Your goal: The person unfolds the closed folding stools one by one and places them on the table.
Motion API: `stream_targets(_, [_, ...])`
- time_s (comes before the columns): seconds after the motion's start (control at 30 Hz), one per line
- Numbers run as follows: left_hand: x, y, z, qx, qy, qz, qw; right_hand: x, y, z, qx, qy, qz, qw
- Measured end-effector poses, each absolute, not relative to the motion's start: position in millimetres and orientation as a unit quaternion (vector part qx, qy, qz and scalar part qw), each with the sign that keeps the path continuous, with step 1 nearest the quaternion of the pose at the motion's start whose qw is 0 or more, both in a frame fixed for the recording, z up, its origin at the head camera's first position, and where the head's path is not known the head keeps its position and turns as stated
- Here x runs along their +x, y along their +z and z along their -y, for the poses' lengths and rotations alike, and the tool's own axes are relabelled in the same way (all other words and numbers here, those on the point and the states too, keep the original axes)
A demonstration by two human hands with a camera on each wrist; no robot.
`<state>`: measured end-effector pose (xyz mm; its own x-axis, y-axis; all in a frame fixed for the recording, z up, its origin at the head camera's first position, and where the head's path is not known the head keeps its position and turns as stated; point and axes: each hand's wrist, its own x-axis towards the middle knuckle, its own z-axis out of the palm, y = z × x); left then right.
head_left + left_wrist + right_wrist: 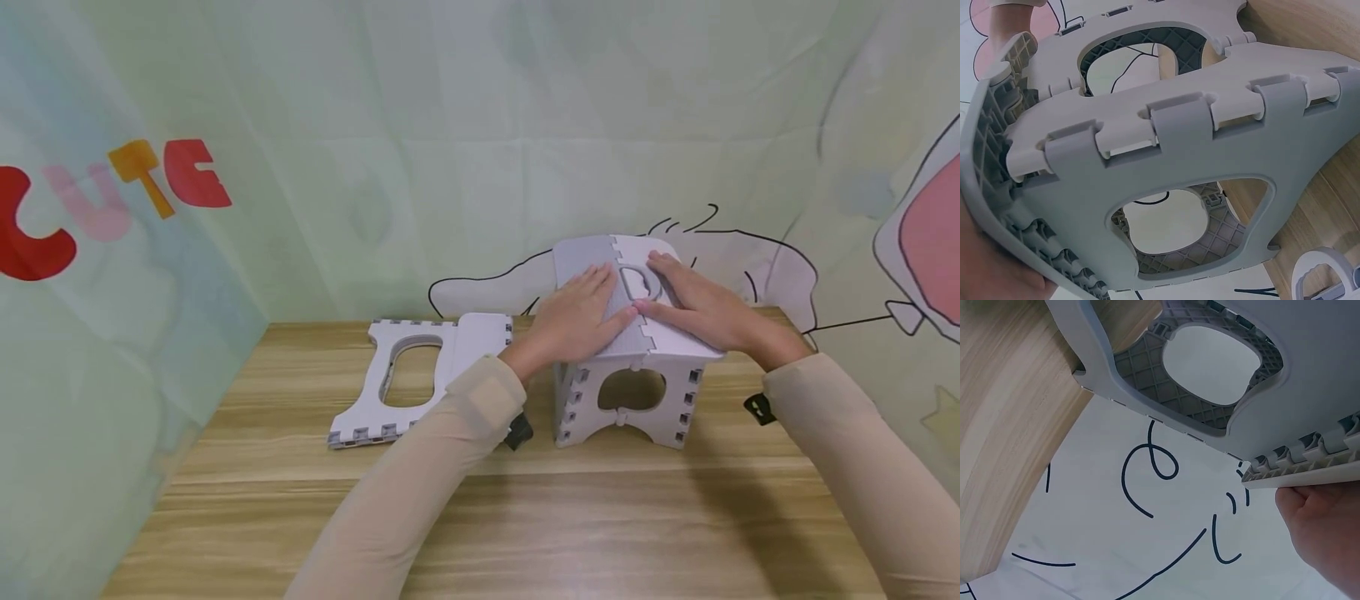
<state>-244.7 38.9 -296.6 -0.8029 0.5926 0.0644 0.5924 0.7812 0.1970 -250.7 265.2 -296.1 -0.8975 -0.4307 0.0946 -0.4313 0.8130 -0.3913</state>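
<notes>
A grey and white folding step stool (675, 383) stands unfolded and upright on the wooden table. My left hand (577, 312) lies flat on the grey half of its top, fingers straight. On the white half rests my right hand (701, 308), its fingers extended beside the oval handle (654, 283). The thumbs nearly meet at the middle seam. From the left wrist, the stool's hinged side panels (1191, 144) show, spread apart, with part of a hand (997, 262) against the top. In the right wrist view a hand (1329, 531) shows at the top's edge.
A second folding stool (480, 333) lies folded flat on the table (315, 500) to the left. Small black objects sit near each forearm, one by the left (519, 432) and one by the right (760, 408). Behind the table hangs a printed cloth backdrop (450, 167).
</notes>
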Motion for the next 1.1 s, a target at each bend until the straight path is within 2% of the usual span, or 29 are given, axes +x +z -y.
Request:
stream_targets(0.3, [-244.3, -291.8, -33.9, 0.317, 0.145, -0.937, 0.007, -244.7, -291.6, -260.9, 0.215, 0.218, 0.952, -0.003])
stream_targets(1.1, [-235.1, -288.7, 3.3, 0.344, 0.273, -0.898, -0.038, -211.3, -268.9, -230.3, 0.237, 0.264, 0.935, 0.023])
